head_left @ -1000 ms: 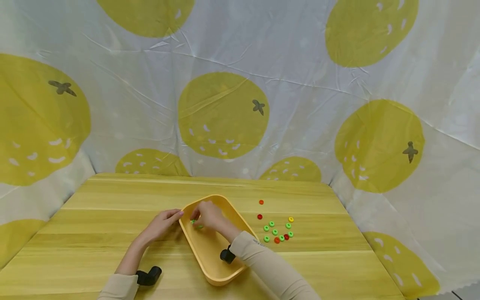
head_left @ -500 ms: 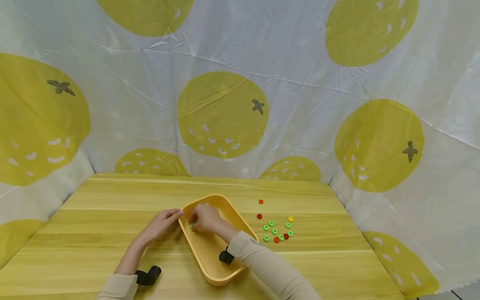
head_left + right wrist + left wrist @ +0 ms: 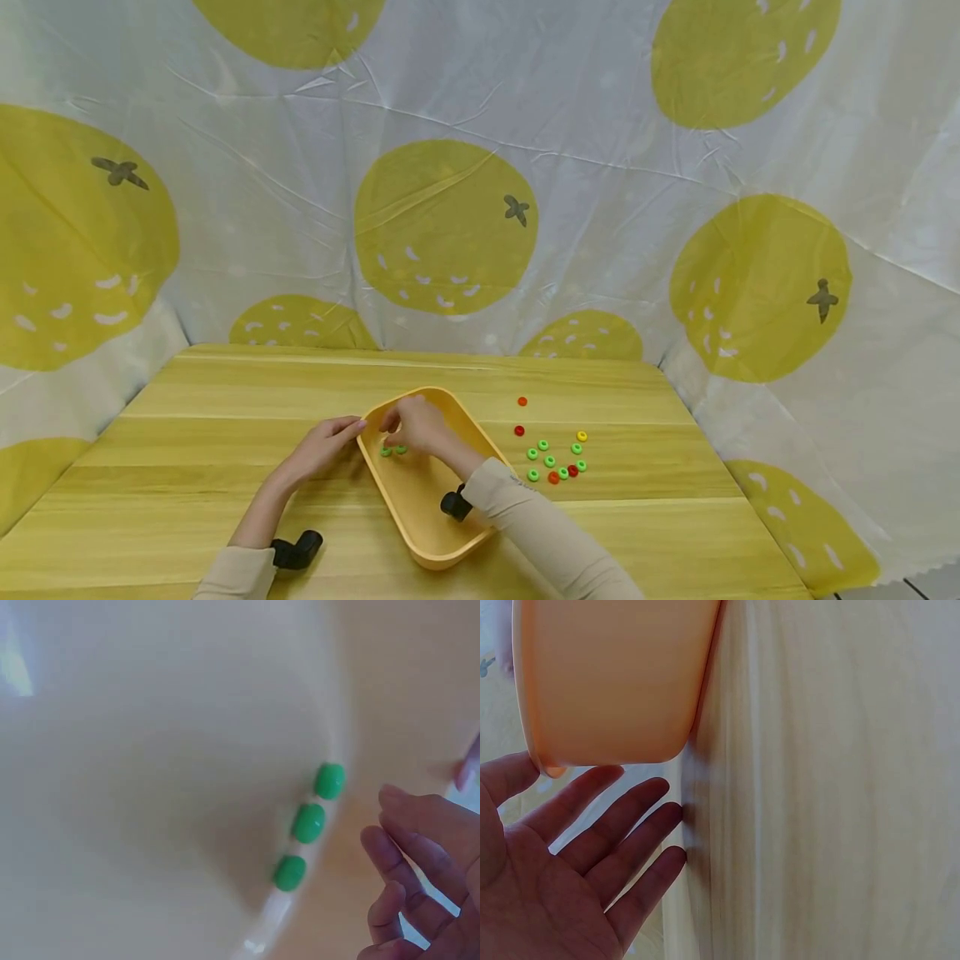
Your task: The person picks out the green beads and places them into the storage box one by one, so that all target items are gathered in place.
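Observation:
My left hand [image 3: 324, 450] is at the far left corner of a yellow-orange plastic tray [image 3: 395, 508], its thumb touching the rim. In the left wrist view its other fingers [image 3: 622, 832] are spread and fairly straight beside the outer wall. My right hand [image 3: 420, 427] hovers inside the tray's far end, fingers loosely bent. The right wrist view shows nothing held between thumb and fingers. Three green beads lie in a row along the edge of the tray floor: an upper bead [image 3: 330, 781], a middle bead [image 3: 308, 823] and a lower bead [image 3: 289, 873].
Several loose ring-shaped beads lie on the wooden table [image 3: 637, 533] right of the tray: green beads [image 3: 550, 461], a yellow bead [image 3: 582, 436], red beads [image 3: 519, 431] and orange beads [image 3: 522, 402]. A fruit-patterned curtain [image 3: 600, 250] hangs behind the table.
My right hand first dipped at the green beads in the tray's far end, then lifted slightly off them; two show below it in the head view. The left hand stays put.

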The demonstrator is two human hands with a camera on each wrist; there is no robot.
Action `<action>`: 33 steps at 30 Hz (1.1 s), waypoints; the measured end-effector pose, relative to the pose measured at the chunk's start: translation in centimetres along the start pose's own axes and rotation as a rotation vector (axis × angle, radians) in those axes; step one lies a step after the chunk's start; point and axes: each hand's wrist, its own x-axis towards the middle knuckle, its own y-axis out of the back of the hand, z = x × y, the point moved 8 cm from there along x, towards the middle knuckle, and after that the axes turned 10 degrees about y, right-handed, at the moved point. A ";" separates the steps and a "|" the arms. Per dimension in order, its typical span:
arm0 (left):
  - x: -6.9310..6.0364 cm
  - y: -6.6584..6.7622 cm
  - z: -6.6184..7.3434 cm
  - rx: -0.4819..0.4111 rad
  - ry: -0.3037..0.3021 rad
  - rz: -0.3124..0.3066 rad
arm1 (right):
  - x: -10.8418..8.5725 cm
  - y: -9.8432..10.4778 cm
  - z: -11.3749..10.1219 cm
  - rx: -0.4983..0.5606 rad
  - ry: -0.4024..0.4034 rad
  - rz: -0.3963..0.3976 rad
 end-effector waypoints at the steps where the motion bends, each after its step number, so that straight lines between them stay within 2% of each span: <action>1: 0.0 0.0 0.0 -0.001 0.000 -0.003 | -0.1 0.4 0.0 0.015 0.007 0.011; 7: 0.0 -0.1 0.0 0.006 0.006 0.001 | -0.5 3.2 0.7 0.119 0.000 0.073; 19: 0.1 0.0 0.1 0.023 -0.016 0.011 | -2.3 8.0 4.0 0.268 -0.035 0.211; 28: 0.1 -0.1 0.0 0.019 -0.024 -0.001 | -5.6 10.4 8.4 0.280 -0.100 0.280; 33: 0.1 0.0 0.0 0.026 -0.017 0.008 | -8.0 11.0 10.9 0.294 -0.148 0.299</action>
